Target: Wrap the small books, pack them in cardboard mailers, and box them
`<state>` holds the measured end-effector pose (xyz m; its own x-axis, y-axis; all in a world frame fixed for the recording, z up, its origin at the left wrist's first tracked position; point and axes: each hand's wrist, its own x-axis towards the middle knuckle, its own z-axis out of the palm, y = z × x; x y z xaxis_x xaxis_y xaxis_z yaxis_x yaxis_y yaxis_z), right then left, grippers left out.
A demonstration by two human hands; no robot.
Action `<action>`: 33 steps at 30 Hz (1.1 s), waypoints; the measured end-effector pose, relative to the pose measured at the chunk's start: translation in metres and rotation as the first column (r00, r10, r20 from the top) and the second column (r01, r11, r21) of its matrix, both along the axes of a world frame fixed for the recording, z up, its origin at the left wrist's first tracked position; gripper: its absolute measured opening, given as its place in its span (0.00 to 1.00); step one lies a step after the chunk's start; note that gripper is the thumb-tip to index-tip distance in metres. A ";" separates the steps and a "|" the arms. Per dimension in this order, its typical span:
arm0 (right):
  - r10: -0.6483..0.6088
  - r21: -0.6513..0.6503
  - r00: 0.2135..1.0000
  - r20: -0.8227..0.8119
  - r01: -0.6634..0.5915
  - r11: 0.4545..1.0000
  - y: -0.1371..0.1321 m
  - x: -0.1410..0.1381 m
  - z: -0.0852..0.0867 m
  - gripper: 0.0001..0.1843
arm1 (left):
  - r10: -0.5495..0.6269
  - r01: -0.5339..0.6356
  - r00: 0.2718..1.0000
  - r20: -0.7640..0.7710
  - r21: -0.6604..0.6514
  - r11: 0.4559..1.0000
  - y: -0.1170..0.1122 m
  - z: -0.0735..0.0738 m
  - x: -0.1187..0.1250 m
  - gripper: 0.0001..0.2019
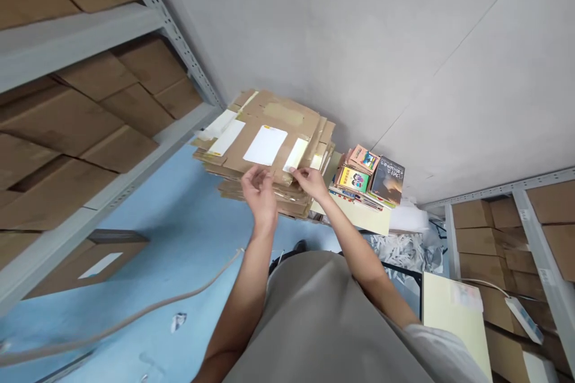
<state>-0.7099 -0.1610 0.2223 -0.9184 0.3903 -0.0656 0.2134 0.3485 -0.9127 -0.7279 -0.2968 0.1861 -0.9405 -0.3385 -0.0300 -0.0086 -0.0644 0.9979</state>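
A stack of flattened cardboard boxes (pixel 287 115) rises in front of me, tape on its edges. On the top box lie a large white label (pixel 265 145) and, to its right, a narrower paper label (pixel 296 154). My right hand (pixel 311 182) has its thumb and finger pinched together at the lower edge of that narrower label. Just off the stack's near edge is my left hand (pixel 260 191), palm turned up. Its fingers are loosely bent and apart, and nothing shows in them.
Right of the stack, several books (pixel 366 175) are piled on a pale yellow board (pixel 359 213). Shelves of cardboard boxes (pixel 76 119) stand on the left, others (pixel 476 215) at right. A hose-like cord (pixel 179 298) crosses the blue floor. Shredded paper (pixel 399 251) lies beyond my right arm.
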 end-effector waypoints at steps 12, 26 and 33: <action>0.028 -0.149 0.973 -0.230 -0.064 0.987 -0.004 0.031 0.076 0.34 | -0.134 0.115 0.990 0.037 0.315 0.942 -0.010 0.027 0.013 0.17; -0.865 -0.191 0.498 -0.057 0.845 0.499 0.127 0.358 0.022 0.34 | -0.892 0.742 0.442 0.099 0.518 0.425 0.176 0.071 0.148 0.37; -0.996 -0.082 0.030 -0.079 0.996 0.037 0.168 0.588 0.005 0.40 | -0.983 0.918 -0.075 0.167 0.397 -0.002 0.279 0.060 0.279 0.39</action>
